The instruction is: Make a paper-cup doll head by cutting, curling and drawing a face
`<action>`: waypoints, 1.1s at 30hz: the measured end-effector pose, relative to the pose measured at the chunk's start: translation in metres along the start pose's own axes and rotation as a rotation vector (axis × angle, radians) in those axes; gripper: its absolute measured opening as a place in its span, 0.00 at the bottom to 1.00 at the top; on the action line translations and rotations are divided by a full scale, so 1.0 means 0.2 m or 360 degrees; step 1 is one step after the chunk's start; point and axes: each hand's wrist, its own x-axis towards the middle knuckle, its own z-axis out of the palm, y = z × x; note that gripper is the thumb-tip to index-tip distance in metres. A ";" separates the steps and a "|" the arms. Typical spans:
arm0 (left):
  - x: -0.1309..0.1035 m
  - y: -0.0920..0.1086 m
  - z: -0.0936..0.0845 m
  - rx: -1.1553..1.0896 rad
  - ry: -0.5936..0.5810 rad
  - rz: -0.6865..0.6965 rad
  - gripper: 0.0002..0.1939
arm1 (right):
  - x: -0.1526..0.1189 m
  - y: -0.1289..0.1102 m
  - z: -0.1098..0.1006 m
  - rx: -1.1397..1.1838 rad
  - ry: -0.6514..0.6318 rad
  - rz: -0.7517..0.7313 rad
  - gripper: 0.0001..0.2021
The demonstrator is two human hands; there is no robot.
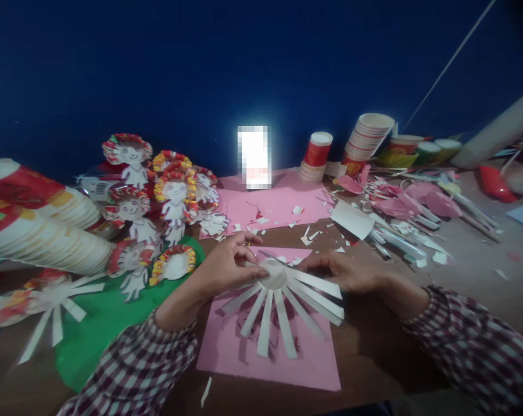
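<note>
A paper cup cut into strips [273, 276] is splayed out like a sun, its round base at the top and its white strips fanning toward me. My left hand [233, 263] pinches the left edge of the base between thumb and fingers. On the other side, my right hand [337, 270] is closed around scissors [268, 255], whose thin blades lie along the base's far edge. The strips partly hide the right fingers and the handles. Beneath the cup, a pink sheet [213, 352] with dark drawn lines lies on the brown table [369, 358].
Left stand stacked paper cups [66, 242], several paper dolls [174, 196] with red-yellow curled rims, and a green sheet [86, 335]. More cups [365, 141] rise at the back right, near pens [400, 240] and pink scraps [395, 205]. A glowing pixelated screen [253, 156] stands behind.
</note>
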 end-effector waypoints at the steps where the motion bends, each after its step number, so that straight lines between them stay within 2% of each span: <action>1: 0.00 0.00 0.00 0.0005 0.0007 -0.0001 0.28 | 0.00 0.00 0.00 0.0009 -0.0004 0.0000 0.20; 18: 0.01 -0.03 -0.01 0.0087 0.0081 0.0003 0.30 | 0.00 0.03 0.00 0.0088 0.0044 0.0016 0.14; 27: 0.00 -0.03 -0.01 -0.0002 0.0044 -0.0024 0.34 | 0.01 0.02 0.01 0.0093 0.0041 0.0025 0.13; 33: 0.00 -0.03 -0.02 0.0080 0.0036 -0.0066 0.34 | 0.01 0.02 0.01 0.0048 0.0059 0.0079 0.16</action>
